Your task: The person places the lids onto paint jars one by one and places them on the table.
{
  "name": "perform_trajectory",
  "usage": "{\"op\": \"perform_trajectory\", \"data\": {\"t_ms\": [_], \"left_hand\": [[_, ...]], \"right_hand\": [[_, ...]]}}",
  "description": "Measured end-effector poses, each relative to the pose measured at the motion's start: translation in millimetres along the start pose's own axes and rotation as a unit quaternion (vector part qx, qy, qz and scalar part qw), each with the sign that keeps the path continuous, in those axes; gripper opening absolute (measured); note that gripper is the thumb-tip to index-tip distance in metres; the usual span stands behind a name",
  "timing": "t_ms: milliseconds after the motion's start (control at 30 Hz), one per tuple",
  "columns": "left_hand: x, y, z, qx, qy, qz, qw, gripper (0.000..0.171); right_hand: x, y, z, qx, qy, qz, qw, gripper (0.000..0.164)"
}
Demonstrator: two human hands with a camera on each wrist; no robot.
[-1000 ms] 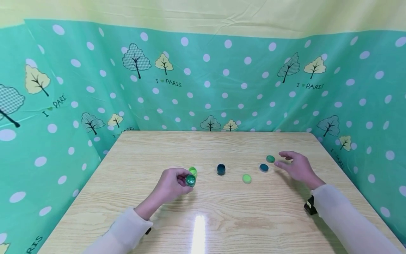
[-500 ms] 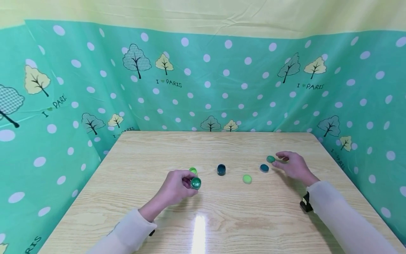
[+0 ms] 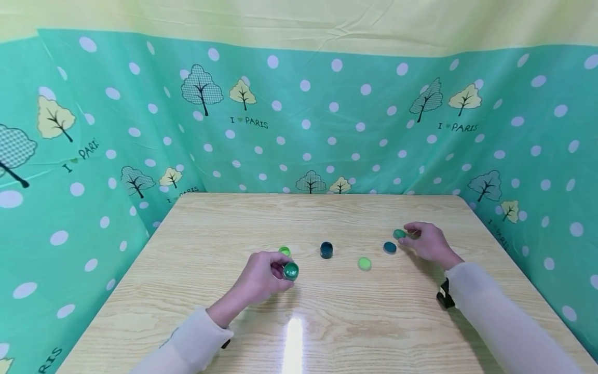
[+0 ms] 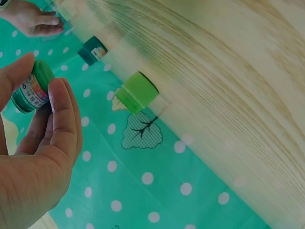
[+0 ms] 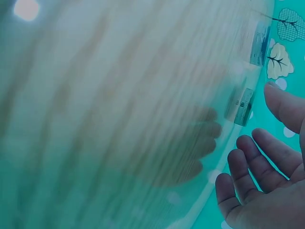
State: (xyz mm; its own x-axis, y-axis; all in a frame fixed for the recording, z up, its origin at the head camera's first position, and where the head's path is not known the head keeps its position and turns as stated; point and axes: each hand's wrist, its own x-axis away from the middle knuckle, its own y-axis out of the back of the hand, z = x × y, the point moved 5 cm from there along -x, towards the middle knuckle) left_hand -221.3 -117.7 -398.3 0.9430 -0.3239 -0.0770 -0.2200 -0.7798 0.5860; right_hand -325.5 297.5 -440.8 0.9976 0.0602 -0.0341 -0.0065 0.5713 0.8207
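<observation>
Pinched between thumb and fingers, a small green paint jar is held above the table by my left hand; its printed label shows in the left wrist view. My right hand is at the table's right side, thumb and fingers spread apart with nothing between them in the right wrist view. Its fingertips are right beside a green lid. A blue lid lies just nearer to me, and a light green lid further left.
An uncapped light green jar stands just behind my left hand, partly hidden by it. A dark blue jar stands uncapped near the middle of the wooden table. A patterned curtain surrounds the table's back and sides.
My right hand has moved a little left, up to the green lid. My left hand has shifted slightly right and toward me with the green jar.
</observation>
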Motion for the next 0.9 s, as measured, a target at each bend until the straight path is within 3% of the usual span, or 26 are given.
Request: {"op": "perform_trajectory", "data": {"t_ms": [600, 900], "left_hand": [[-0.3, -1.8, -1.7, 0.002, 0.000, 0.004, 1.0000, 0.030], [-1.2, -3.9, -2.2, 0.002, -0.004, 0.006, 1.0000, 0.030]], "right_hand": [[-10.7, -8.4, 4.2, 0.007, -0.020, 0.012, 1.000, 0.051], [-19.2, -11.8, 4.0, 0.022, -0.031, 0.010, 0.999, 0.041]]}}
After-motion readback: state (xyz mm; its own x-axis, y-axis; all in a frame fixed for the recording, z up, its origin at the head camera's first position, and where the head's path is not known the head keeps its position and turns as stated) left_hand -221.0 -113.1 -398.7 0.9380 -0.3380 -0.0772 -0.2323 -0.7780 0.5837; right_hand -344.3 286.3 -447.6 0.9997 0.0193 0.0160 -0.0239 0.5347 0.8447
